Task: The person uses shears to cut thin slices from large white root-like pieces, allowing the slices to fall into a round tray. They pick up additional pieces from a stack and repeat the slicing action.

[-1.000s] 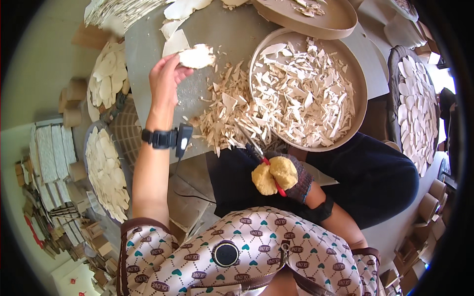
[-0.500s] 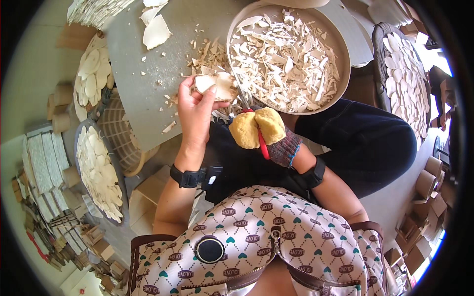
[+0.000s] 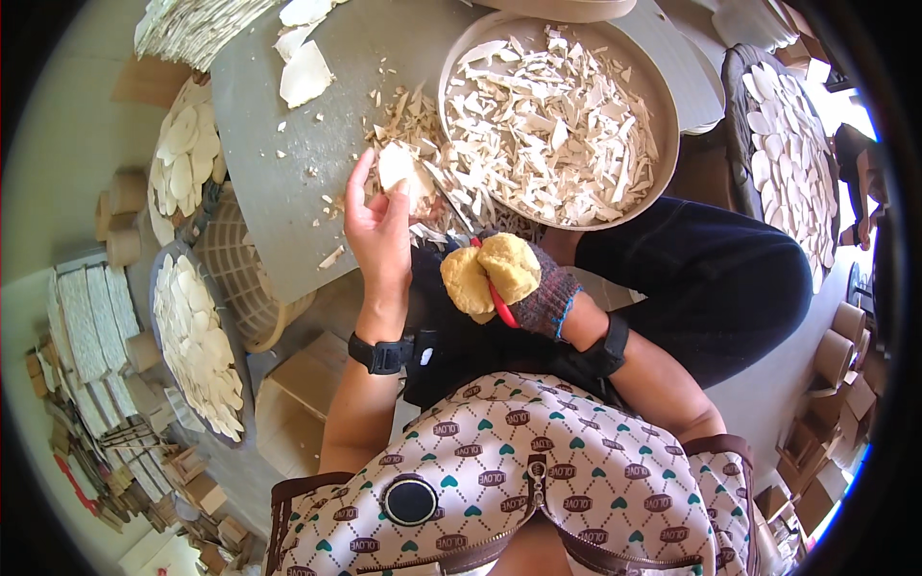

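My left hand (image 3: 377,226) pinches a flat, pale, irregular slice (image 3: 397,165) between thumb and fingers, just left of the round tray. In a dark knitted glove, my right hand (image 3: 547,291) is closed round a pair of scissors (image 3: 501,305) with red handles. Lumpy yellow padding (image 3: 511,266) is wrapped on the handles and hides part of the grip. The scissor blades point up and left, close along the slice's right edge; whether they touch it I cannot tell. Below and behind the slice lies a heap of cut slivers (image 3: 411,117).
A round tray (image 3: 671,144) full of pale slivers stands at the upper right of the grey board (image 3: 259,125). Larger slices (image 3: 305,75) lie on the board's far part. Round racks of pale discs (image 3: 197,341) stand at both sides, with a wicker basket (image 3: 235,254) on the left.
The slice has turned in my left hand and shows a narrower face. My right hand has shifted slightly left and nearer to me, and the blades now lie farther left.
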{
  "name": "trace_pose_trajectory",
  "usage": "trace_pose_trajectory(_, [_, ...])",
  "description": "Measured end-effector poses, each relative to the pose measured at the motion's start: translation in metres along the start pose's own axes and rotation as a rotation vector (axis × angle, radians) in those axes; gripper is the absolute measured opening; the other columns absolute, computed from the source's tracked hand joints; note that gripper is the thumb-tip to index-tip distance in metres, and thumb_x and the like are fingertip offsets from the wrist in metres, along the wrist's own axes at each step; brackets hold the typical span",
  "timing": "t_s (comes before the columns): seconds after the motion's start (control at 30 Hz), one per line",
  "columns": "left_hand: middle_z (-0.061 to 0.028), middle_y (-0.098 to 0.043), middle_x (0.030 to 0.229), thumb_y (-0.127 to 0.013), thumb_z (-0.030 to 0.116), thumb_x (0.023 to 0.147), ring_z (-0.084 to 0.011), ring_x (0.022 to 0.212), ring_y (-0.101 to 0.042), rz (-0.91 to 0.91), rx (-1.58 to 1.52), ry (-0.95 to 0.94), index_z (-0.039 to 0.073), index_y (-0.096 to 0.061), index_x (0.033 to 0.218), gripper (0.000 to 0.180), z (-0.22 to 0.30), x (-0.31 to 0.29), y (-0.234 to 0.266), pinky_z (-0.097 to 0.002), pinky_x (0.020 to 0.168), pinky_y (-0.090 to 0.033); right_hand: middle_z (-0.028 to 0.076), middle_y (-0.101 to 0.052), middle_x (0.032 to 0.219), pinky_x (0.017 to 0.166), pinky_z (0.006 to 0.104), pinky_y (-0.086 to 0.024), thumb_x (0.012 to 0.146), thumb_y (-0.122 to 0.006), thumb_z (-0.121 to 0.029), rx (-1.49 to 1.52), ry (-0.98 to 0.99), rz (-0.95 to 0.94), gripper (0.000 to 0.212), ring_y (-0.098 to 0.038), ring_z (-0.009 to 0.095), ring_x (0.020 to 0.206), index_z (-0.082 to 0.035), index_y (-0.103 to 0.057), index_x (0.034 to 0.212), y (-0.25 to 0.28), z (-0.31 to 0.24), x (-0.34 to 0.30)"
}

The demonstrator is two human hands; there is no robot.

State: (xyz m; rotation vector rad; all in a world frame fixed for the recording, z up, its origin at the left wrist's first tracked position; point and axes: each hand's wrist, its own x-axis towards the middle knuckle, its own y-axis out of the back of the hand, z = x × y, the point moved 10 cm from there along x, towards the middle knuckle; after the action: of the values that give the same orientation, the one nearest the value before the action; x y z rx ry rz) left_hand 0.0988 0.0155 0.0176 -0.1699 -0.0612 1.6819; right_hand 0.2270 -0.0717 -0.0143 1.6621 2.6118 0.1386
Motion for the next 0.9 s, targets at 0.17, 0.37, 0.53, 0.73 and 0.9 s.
trace_pose_trajectory(0.17, [-0.0142,-0.062,0.096,-0.049,0.001,0.086,-0.0161,0.073,-0.063,-0.127,0.034,0.115,0.002,-0.037,0.130,0.045,-0.003,0.000,-0.011,-0.0272,0.060,-0.054,0.011,-0.058,0.102,0.085,0.0324,-0.045,0.070,-0.068,-0.020,0.172,-0.047,0.017,0.041,-0.056,0.026,0.095,-0.007,-0.054,0.106,0.001,0.003,0.003])
trace_pose_trajectory(0.37, [-0.0146,-0.062,0.094,-0.048,0.002,0.086,-0.0191,0.068,-0.063,-0.139,0.000,0.179,0.001,-0.036,0.130,0.046,-0.001,0.001,-0.013,-0.0273,0.058,-0.054,0.011,-0.059,0.098,0.083,0.0328,-0.046,0.069,-0.066,-0.015,0.245,-0.060,0.007,0.037,-0.057,0.027,0.092,-0.006,-0.055,0.103,-0.004,0.011,0.008])
trace_pose_trajectory(0.53, [-0.0135,-0.062,0.092,-0.050,0.003,0.086,-0.0199,0.069,-0.063,-0.189,-0.052,0.261,0.002,-0.036,0.131,0.047,-0.007,-0.009,-0.020,-0.0271,0.058,-0.054,0.013,-0.059,0.096,0.079,0.0355,-0.047,0.069,-0.067,-0.020,0.332,-0.099,0.024,0.035,-0.057,0.030,0.090,-0.008,-0.056,0.100,-0.004,0.023,0.015])
trace_pose_trajectory(0.73, [-0.0142,-0.062,0.091,-0.051,0.004,0.085,-0.0212,0.070,-0.064,-0.240,-0.042,0.373,0.000,-0.033,0.132,0.050,-0.014,-0.004,-0.014,-0.0292,0.059,-0.056,0.012,-0.060,0.096,0.079,0.0345,-0.047,0.070,-0.068,-0.024,0.128,-0.089,0.003,0.037,-0.058,0.029,0.090,-0.008,-0.057,0.101,0.000,0.010,0.011])
trace_pose_trajectory(0.9, [-0.0146,-0.062,0.091,-0.050,0.005,0.086,-0.0215,0.068,-0.065,-0.268,-0.038,0.361,-0.001,-0.036,0.126,0.043,-0.010,-0.001,-0.010,-0.0281,0.058,-0.055,0.011,-0.061,0.094,0.077,0.0344,-0.047,0.074,-0.064,-0.022,0.235,-0.116,0.055,0.031,-0.058,0.028,0.088,-0.008,-0.057,0.101,0.002,0.011,0.011])
